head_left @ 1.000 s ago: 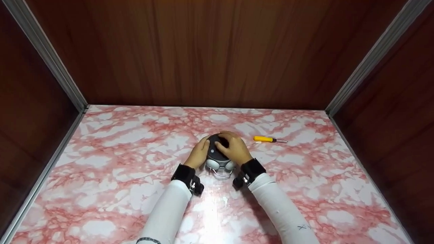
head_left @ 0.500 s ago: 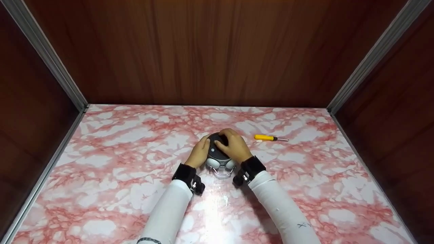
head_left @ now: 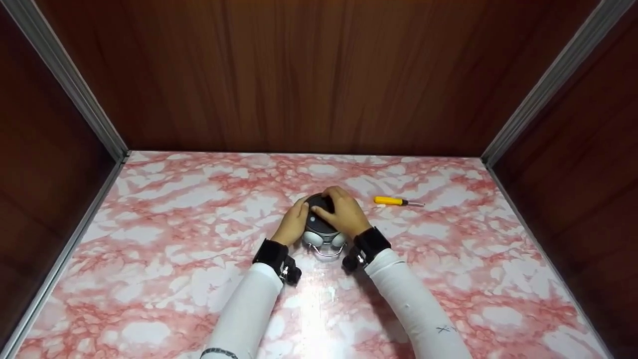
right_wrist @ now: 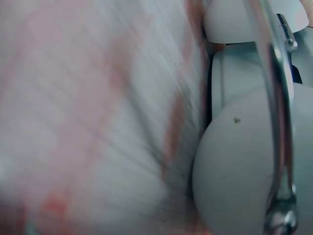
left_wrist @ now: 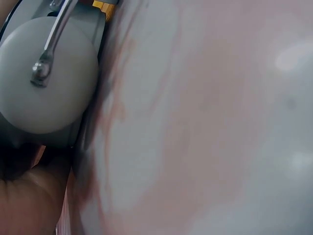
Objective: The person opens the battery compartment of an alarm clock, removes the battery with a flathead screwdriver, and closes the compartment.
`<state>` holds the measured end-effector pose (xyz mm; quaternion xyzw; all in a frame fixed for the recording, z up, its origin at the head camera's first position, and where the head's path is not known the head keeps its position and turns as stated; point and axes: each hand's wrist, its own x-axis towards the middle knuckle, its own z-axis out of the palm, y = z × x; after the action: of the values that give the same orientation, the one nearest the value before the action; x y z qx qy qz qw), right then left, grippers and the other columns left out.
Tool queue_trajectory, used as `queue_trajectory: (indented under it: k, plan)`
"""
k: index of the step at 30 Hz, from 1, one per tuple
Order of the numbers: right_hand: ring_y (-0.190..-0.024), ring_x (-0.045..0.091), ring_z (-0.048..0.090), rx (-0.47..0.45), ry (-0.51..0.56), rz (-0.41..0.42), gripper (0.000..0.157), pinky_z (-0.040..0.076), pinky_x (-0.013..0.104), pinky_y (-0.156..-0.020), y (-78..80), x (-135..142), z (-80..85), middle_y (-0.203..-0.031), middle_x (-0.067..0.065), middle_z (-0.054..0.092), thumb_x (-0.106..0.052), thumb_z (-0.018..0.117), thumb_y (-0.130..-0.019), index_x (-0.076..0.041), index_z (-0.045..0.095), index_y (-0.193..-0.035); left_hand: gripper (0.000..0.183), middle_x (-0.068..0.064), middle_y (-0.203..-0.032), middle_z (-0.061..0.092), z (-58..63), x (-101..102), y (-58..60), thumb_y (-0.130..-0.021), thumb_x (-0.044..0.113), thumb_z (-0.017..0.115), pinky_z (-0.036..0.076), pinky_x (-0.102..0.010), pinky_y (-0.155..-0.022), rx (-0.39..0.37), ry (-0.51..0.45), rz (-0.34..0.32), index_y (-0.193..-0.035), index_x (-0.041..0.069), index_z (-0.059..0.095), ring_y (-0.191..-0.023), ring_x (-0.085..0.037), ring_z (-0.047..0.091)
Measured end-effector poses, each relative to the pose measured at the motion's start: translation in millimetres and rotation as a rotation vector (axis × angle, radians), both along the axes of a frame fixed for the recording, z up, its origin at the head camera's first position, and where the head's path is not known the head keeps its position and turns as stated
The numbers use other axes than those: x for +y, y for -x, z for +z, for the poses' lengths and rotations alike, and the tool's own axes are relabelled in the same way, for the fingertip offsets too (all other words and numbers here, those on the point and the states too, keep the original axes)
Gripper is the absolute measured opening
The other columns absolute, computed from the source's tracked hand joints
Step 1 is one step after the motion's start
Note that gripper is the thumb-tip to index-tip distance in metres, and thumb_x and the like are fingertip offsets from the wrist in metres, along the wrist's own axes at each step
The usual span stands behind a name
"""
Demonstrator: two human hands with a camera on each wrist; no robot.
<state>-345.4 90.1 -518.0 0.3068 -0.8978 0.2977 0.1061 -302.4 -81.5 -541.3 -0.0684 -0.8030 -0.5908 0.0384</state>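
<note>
A twin-bell alarm clock (head_left: 319,228) lies in the middle of the table with its black back facing up. Its two white bells and wire handle (head_left: 326,255) point toward the person. My left hand (head_left: 292,223) grips the clock's left side, its thumb at the rim. From the right, my right hand (head_left: 351,215) holds the clock, with curled fingers over the far edge and the thumb on the back. In the left wrist view, one bell (left_wrist: 51,90) stands close beside the left hand (left_wrist: 32,203). A bell (right_wrist: 234,166) and the handle (right_wrist: 279,103) fill the right wrist view's right side.
A yellow-handled screwdriver (head_left: 391,201) lies right of the clock, its metal shaft pointing right. The red-and-white marbled tabletop (head_left: 189,224) is bounded by brown wood-grain panels (head_left: 299,80) at the back and both sides, with grey metal strips at the corners.
Everything sits slightly higher in the head view than before. Both hands keep hold of the alarm clock, and the right thumb has shifted a little on its back.
</note>
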Motion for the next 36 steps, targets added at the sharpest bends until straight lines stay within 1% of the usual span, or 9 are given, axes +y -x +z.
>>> queue_trajectory:
  k: [5,11,17,23,26,29,32,36]
  plan:
    - [-0.107,0.028,0.063,0.022,0.005,0.013,0.044,0.051,0.042,-0.098,0.8,0,-1.4,-0.114,0.013,0.064,-0.039,0.072,-0.094,-0.001,0.063,-0.115,0.043,-0.025,-0.145,0.052,-0.7,-1,-0.1,-0.111,0.014,0.035,0.032,-0.047,-0.119,-0.008,0.0,0.001,-0.148,-0.005,0.045,-0.138,-0.037,0.045]
    - [-0.106,0.028,0.063,0.025,0.02,0.012,0.043,0.051,0.042,-0.098,0.9,0,-0.2,-0.113,0.013,0.065,-0.037,0.073,-0.094,-0.001,0.062,-0.116,0.043,-0.024,-0.146,0.052,1.9,-2,-0.3,-0.111,0.016,0.035,0.032,-0.047,-0.119,-0.018,0.011,0.0,-0.148,-0.004,0.045,-0.139,-0.037,0.045]
    - [-0.108,0.028,0.063,0.024,-0.001,0.006,0.044,0.05,0.043,-0.099,-0.2,-2,1.6,-0.114,0.013,0.065,-0.038,0.071,-0.096,-0.001,0.062,-0.118,0.04,-0.025,-0.143,0.054,2.0,-3,-0.1,-0.111,0.012,0.035,0.033,-0.048,-0.118,0.017,-0.005,-0.005,-0.145,-0.005,0.047,-0.136,-0.037,0.047]
    - [-0.11,0.029,0.062,0.009,0.009,0.015,0.037,0.05,0.042,-0.101,-0.6,0,1.3,-0.115,0.014,0.065,-0.029,0.068,-0.098,0.001,0.064,-0.118,0.042,-0.025,-0.145,0.052,1.4,-2,-2.4,-0.111,0.014,0.035,0.033,-0.048,-0.118,-0.012,-0.011,-0.002,-0.147,-0.003,0.046,-0.137,-0.037,0.046]
    - [-0.113,0.032,0.062,0.004,0.039,0.029,0.033,0.049,0.044,-0.104,0.8,0,4.1,-0.117,0.017,0.065,-0.024,0.067,-0.098,0.003,0.065,-0.116,0.042,-0.025,-0.144,0.053,1.1,-2,-2.0,-0.111,0.014,0.035,0.034,-0.049,-0.118,0.0,-0.012,-0.002,-0.147,-0.004,0.046,-0.136,-0.038,0.047]
    - [-0.116,0.035,0.06,0.01,0.051,0.037,0.026,0.048,0.046,-0.105,3.5,-1,8.2,-0.121,0.019,0.063,-0.019,0.065,-0.099,0.004,0.067,-0.111,0.042,-0.025,-0.144,0.053,0.6,-2,-1.4,-0.111,0.014,0.035,0.034,-0.048,-0.118,0.012,-0.007,-0.001,-0.147,-0.004,0.046,-0.136,-0.038,0.047]
    - [-0.114,0.036,0.059,0.054,0.023,0.052,0.017,0.048,0.047,-0.104,7.0,-2,12.3,-0.119,0.02,0.062,-0.012,0.064,-0.099,0.004,0.068,-0.104,0.042,-0.025,-0.144,0.053,0.2,-2,-1.8,-0.111,0.014,0.035,0.033,-0.048,-0.118,0.01,0.001,0.004,-0.147,-0.004,0.046,-0.137,-0.038,0.047]
    - [-0.101,0.036,0.059,0.163,-0.02,0.087,0.003,0.051,0.047,-0.094,11.2,-4,17.8,-0.103,0.017,0.062,0.0,0.066,-0.093,0.003,0.069,-0.094,0.042,-0.025,-0.144,0.053,1.6,-2,-2.1,-0.111,0.014,0.035,0.033,-0.048,-0.118,0.01,-0.002,0.004,-0.147,-0.004,0.047,-0.137,-0.038,0.046]
